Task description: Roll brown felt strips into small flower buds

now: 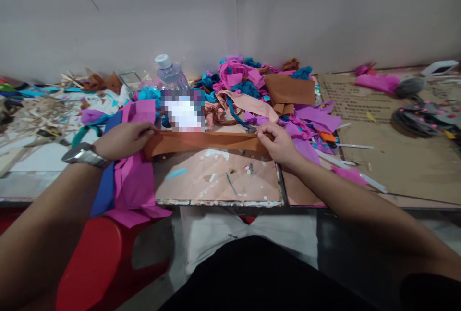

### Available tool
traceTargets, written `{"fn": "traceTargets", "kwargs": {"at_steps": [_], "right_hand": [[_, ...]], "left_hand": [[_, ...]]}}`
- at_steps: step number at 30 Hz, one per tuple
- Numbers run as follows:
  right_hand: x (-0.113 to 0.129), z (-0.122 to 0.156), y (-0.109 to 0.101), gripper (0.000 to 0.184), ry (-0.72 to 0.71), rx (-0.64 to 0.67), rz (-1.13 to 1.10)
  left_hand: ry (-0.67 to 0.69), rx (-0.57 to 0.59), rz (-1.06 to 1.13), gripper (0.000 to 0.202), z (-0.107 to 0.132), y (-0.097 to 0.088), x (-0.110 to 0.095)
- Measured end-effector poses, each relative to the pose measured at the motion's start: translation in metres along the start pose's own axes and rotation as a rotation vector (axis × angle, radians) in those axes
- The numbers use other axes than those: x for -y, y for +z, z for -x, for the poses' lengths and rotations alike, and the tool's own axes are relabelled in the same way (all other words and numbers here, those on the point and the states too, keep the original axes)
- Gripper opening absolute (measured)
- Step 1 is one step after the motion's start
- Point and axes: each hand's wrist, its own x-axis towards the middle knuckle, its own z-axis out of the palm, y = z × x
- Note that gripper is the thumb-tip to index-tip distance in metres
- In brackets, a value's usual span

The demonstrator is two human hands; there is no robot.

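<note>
A long strip of brown crepe paper (205, 143) stretches level between my two hands, just above the table. My left hand (126, 140) pinches its left end, close to magenta paper sheets (135, 176) that hang over the table's front edge. At the other end, my right hand (275, 143) grips the strip between thumb and fingers. Behind the strip lies a heap of crumpled pink, teal and brown paper (245, 80), with a larger brown piece (290, 90) on its right side.
A clear plastic bottle (173, 73) stands behind the strip, near a blurred-out patch. Wood slivers (46, 109) and a cutter (48, 134) lie at left. White sticks (355, 146) and cardboard (360, 157) are at right. A red stool (93, 258) stands below the table edge.
</note>
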Motion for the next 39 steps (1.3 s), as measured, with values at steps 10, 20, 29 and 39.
{"fn": "traceTargets", "kwargs": {"at_steps": [10, 20, 29, 39], "right_hand": [[-0.005, -0.001, -0.002, 0.01, -0.007, -0.016, 0.054], [0.001, 0.004, 0.005, 0.009, -0.056, 0.081, 0.132], [-0.01, -0.015, 0.01, 0.005, -0.077, 0.099, 0.158], [-0.013, -0.008, 0.014, 0.006, -0.224, 0.114, 0.078]], "left_hand": [[-0.14, -0.045, 0.208, 0.056, -0.002, -0.01, 0.028], [-0.052, -0.062, -0.039, 0.039, -0.027, 0.013, 0.043], [-0.062, -0.528, 0.002, 0.037, -0.019, 0.011, 0.036], [0.813, -0.487, 0.09, 0.03, -0.062, 0.058, -0.206]]}}
